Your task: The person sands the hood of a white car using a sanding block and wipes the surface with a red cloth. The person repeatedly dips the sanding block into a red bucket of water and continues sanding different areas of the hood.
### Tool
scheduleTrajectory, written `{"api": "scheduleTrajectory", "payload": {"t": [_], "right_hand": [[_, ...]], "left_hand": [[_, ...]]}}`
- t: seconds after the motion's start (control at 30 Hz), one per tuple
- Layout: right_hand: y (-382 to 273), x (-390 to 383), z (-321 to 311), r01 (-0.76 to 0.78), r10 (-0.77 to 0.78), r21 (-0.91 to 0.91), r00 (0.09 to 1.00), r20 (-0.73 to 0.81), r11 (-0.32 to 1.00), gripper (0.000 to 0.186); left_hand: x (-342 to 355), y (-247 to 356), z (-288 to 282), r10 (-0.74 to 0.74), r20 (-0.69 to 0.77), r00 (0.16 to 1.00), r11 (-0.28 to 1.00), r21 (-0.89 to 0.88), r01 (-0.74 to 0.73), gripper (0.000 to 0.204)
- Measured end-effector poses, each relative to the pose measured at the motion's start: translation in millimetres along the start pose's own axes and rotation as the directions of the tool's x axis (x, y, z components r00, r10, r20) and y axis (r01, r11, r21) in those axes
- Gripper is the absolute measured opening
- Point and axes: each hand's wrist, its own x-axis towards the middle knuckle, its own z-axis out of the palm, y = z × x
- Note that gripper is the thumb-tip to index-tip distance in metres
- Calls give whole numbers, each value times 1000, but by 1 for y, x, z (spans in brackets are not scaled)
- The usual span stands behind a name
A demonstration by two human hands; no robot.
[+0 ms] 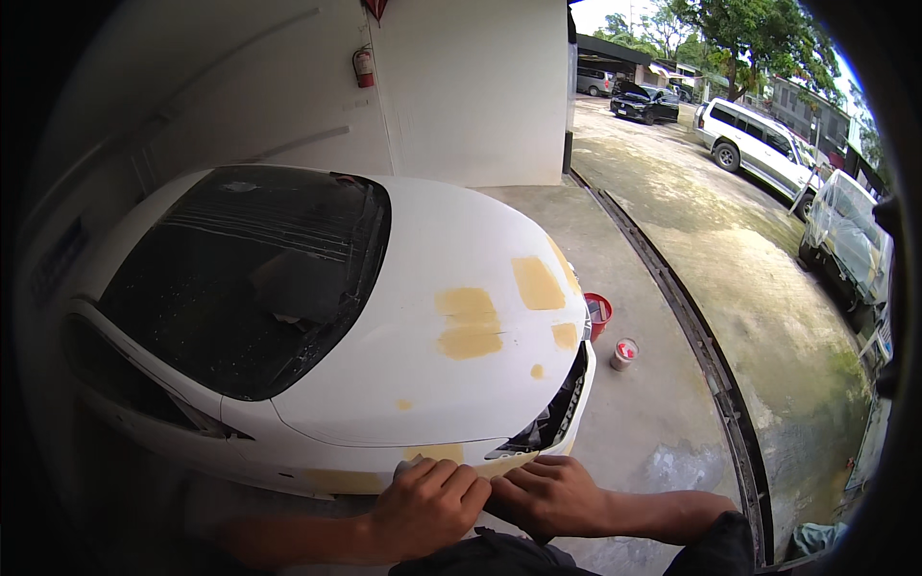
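Observation:
Both my hands are closed, side by side, at the near edge of a white car (336, 408). My left hand (432, 504) has its fingers curled, and a small grey edge (401, 468) shows by its knuckles; the rest of that thing is hidden. My right hand (552, 494) is closed close against the left, and what it holds, if anything, is hidden. Just beyond my left hand lies a tan filler patch (434, 451) on the fender, with another tan patch (341, 481) further left. More tan patches (469, 323) mark the hood.
A red bucket (597, 315) and a small tub (624, 353) with red bits stand on the concrete floor past the car's front. A dark floor track (706, 346) curves along the right. A fire extinguisher (363, 67) hangs on the white wall. Outside stands a white SUV (754, 139).

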Motion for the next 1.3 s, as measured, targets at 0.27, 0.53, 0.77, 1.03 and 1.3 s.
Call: {"api": "scheduleTrajectory", "payload": {"t": [0.27,0.53,0.77,1.03,1.3], "right_hand": [[-32,-23,-84,178,-179,-10,984,-11,984,21],[39,-138,-105,-677,664,-89,735,-136,731,29],[-7,-43,-58,125,-143,93,963,227,988,28],[-1,-87,-67,-253,165,266,936,312,930,24],[6,-59,43,-430,506,849,829,237,306,44]], "left_hand": [[-30,25,-69,328,-283,901,943,161,-293,11],[-40,-47,-102,-129,-225,966,952,243,184,16],[1,28,-5,491,-295,820,871,146,-469,22],[-52,-29,-69,-32,-534,845,943,-297,-152,21],[53,-6,103,-483,-446,753,692,-722,17,57]]}}
